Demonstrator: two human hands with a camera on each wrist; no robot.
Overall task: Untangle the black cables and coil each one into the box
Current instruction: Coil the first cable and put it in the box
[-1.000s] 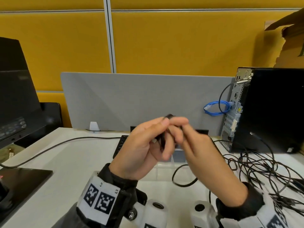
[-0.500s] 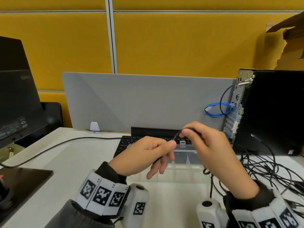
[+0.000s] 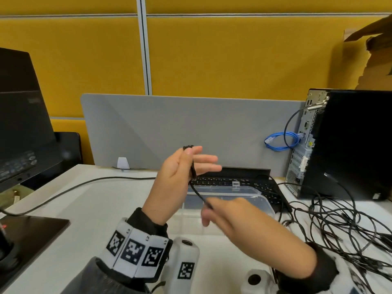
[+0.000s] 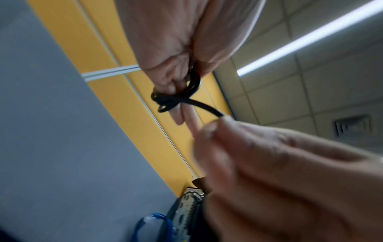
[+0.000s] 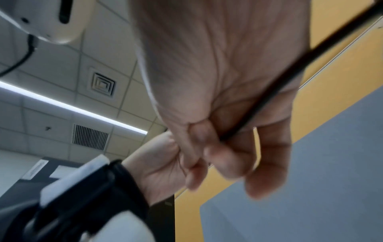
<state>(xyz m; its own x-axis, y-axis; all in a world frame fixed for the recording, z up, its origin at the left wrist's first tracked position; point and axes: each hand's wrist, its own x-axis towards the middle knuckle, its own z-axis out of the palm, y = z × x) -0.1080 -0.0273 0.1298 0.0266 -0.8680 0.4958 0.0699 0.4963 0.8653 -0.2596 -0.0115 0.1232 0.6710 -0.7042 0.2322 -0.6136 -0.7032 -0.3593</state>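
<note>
Head view: both hands [image 3: 176, 179] pinch cable [image 3: 198, 193]

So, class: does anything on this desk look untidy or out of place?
Yes: a heap of black cables sprawls tangled at the desk's right edge, beside the computer tower. The clear plastic box looks empty.
</note>
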